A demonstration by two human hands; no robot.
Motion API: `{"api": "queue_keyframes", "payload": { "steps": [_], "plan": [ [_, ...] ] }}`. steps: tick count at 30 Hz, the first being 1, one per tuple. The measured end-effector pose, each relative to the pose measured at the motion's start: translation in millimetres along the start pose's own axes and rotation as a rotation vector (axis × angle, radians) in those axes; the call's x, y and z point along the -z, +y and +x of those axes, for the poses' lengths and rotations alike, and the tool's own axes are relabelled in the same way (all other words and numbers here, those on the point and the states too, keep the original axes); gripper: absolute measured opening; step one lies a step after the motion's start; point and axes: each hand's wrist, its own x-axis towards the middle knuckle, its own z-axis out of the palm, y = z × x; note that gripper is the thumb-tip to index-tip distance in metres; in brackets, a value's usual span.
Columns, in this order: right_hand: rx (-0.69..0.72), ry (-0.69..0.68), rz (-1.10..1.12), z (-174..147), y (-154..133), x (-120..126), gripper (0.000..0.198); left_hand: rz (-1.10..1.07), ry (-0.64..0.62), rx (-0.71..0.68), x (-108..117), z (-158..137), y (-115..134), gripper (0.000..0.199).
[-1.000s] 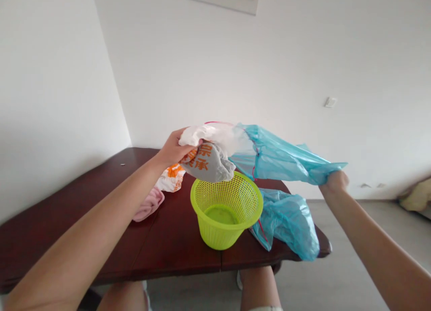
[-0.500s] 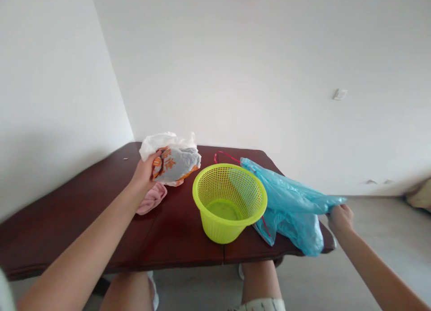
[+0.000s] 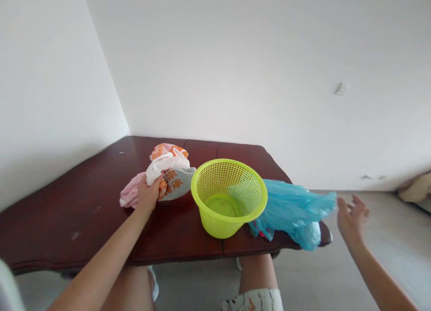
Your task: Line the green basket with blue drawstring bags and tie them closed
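My left hand [image 3: 148,192] is closed on a crumpled white plastic bag [image 3: 167,165] with orange print, low over the left half of the table. Something grey shows through or within the printed part. A folded pink cloth [image 3: 129,192] lies beside and partly behind this hand. Off the table's right end, my right hand [image 3: 352,217] is in the air with fingers apart, holding nothing. Just left of its fingertips, a blue plastic bag [image 3: 292,205] lies spread on the table, its end pointing at the hand. Between both bags stands a yellow-green plastic basket [image 3: 215,228], upright, with no contents visible.
The dark red wooden table [image 3: 84,212] has a scalloped edge and meets white walls at the back and left. My knees are under its front edge. A beige covered object [image 3: 415,187] sits on the floor at far right.
My right hand has let go of the blue bag, which has sunk flatter onto the table. My left hand has brought the white bag lower, beside the pink cloth.
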Motion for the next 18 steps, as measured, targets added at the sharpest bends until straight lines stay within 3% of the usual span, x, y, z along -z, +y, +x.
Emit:
{"api": "queue_keyframes", "payload": {
  "steps": [2, 5, 7, 12, 18],
  "plan": [
    [0.236, -0.046, -0.132, -31.7, -11.3, -6.2, 0.088, 0.033, -0.009, -0.028, 1.8, -11.0, -9.1, 0.041],
    [0.522, -0.298, -0.327, -74.5, -23.1, -28.0, 0.08, 0.074, -0.054, -0.064, 1.7, -20.4, -17.3, 0.04],
    [0.528, -0.446, -0.371, -93.8, -21.3, -48.0, 0.081, 0.096, -0.091, -0.084, 1.5, -22.6, -21.5, 0.04],
    [0.345, -0.681, -0.373, -122.2, 4.4, -94.6, 0.097, 0.134, -0.174, -0.124, 6.3, -28.0, -28.5, 0.038],
    [0.38, -0.615, -0.434, -145.6, 13.6, -111.0, 0.098, 0.14, -0.148, -0.176, -3.6, -32.2, -21.5, 0.042]
  ]
}}
